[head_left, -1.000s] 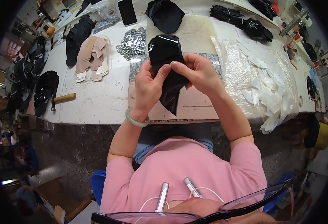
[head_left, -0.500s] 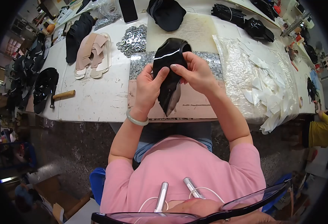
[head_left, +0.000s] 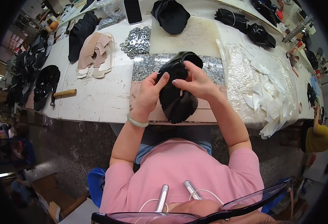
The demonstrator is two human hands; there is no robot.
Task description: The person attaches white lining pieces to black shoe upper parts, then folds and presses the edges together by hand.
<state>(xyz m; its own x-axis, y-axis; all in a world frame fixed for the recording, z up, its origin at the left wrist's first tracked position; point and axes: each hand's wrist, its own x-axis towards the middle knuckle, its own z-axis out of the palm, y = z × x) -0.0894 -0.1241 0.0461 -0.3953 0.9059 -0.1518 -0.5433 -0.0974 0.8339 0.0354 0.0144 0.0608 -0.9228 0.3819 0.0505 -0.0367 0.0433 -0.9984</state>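
A glossy black shoe upper [head_left: 177, 99] is held up between my two hands above the near edge of the table. My left hand [head_left: 150, 89] grips its left side, thumb on top and the other fingers behind. On the right side, my right hand [head_left: 195, 80] pinches the edge of the upper near its curved opening, thumb and index finger bent in. Beneath it lie a pinkish board [head_left: 212, 106] and a speckled grey stone slab [head_left: 143, 67]. The fingers behind the upper are partly hidden.
Left on the table are a hammer [head_left: 64, 93], black uppers [head_left: 46, 87], beige cut pieces [head_left: 94, 54] and metal rings [head_left: 136, 42]. Farther back lie a phone [head_left: 133, 11] and black pieces [head_left: 170, 16]. White pieces [head_left: 270, 99] cover plastic at right. A person in yellow [head_left: 318, 138] is far right.
The shoe upper has been turned and opened out, so a broad rounded end now hangs where a narrow point was. My right thumb has moved slightly right. The camera view has shifted a little.
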